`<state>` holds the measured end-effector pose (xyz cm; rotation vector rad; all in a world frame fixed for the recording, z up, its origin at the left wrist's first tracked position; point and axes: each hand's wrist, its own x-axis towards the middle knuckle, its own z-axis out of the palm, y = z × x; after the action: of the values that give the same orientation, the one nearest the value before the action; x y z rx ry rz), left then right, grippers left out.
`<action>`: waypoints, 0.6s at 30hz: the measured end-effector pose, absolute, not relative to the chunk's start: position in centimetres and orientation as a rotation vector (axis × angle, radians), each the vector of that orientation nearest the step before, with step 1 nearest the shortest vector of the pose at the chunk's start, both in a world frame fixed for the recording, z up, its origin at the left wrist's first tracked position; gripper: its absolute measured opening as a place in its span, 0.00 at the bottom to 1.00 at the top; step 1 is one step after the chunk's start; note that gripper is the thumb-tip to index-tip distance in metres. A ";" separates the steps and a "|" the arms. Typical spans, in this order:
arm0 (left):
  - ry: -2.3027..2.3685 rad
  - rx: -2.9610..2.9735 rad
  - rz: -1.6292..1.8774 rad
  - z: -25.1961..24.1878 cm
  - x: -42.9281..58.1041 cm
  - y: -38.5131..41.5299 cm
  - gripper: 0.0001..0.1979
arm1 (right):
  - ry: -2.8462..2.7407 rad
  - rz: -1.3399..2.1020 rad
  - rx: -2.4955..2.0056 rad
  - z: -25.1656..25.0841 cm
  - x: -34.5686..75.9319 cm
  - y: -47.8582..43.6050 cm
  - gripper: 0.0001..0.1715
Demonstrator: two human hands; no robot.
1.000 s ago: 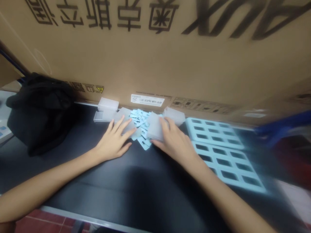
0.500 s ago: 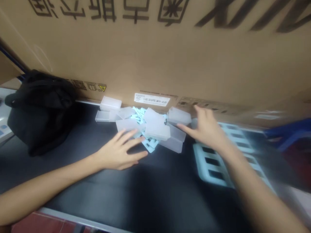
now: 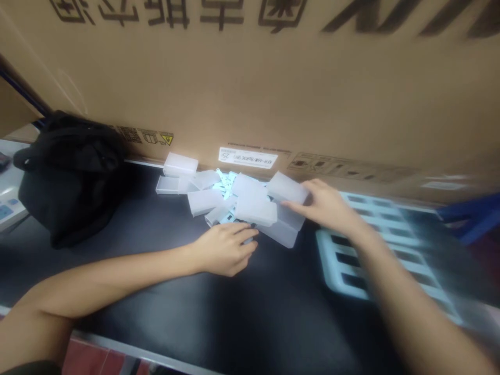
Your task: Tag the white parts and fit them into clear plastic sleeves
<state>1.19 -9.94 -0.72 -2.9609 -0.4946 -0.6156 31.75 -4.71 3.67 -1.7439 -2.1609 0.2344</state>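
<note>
In the head view, a loose pile of frosted plastic boxes (image 3: pixel 255 205) lies with small light-blue flat plastic pieces (image 3: pixel 225 183) among them. At the pile's near edge, my left hand (image 3: pixel 226 249) is closed with curled fingers over a light-blue piece, most of it hidden by the fingers. My right hand (image 3: pixel 328 207) grips the right end of a frosted box (image 3: pixel 287 187), thumb on the near side and fingers behind. More frosted boxes (image 3: pixel 180 164) lie left of the pile.
Behind the black table (image 3: pixel 164 312) stands a large printed cardboard carton (image 3: pixel 250 88). A black bag (image 3: pixel 70 177) sits at the left, beside a white device (image 3: pixel 10 203). Under my right forearm are light-blue slotted trays (image 3: pixel 347 271).
My left hand has moved right and its spread fingers have curled over a light-blue piece. My right hand has closed on the frosted box at the pile's right side.
</note>
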 end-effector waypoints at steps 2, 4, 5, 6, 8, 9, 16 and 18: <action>-0.536 -2.987 -0.600 -0.7 1.1 -10.0 0.15 | -2.141 0.195 -1.735 4.1 31.6 -4.9 0.34; -0.589 -3.023 -0.565 -0.5 1.1 -10.0 0.15 | -2.132 0.171 -1.712 4.7 31.0 -5.1 0.34; -0.615 -3.044 -0.546 -0.4 1.1 -10.0 0.16 | -2.131 0.159 -1.697 5.0 30.5 -5.1 0.34; -0.637 -3.065 -0.532 -0.3 1.1 -9.9 0.16 | -2.133 0.147 -1.680 5.4 29.9 -5.1 0.33; -0.667 -3.099 -0.519 -0.1 1.1 -9.9 0.17 | -2.137 0.124 -1.640 6.0 28.4 -5.0 0.34; -0.676 -3.114 -0.519 -0.1 1.1 -9.9 0.17 | -2.140 0.120 -1.616 6.2 27.5 -4.9 0.34; -0.719 -3.226 -0.558 0.0 1.0 -9.7 0.18 | -2.132 0.079 -1.352 7.2 23.4 -4.3 0.39; -0.695 -3.235 -0.604 0.0 1.0 -9.6 0.18 | -2.080 0.037 -1.315 8.0 23.4 -4.8 0.36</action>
<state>1.03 -9.58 -0.03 -3.2348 -0.6954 -0.6041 23.42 -4.84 7.97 -1.3149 -2.0801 0.0375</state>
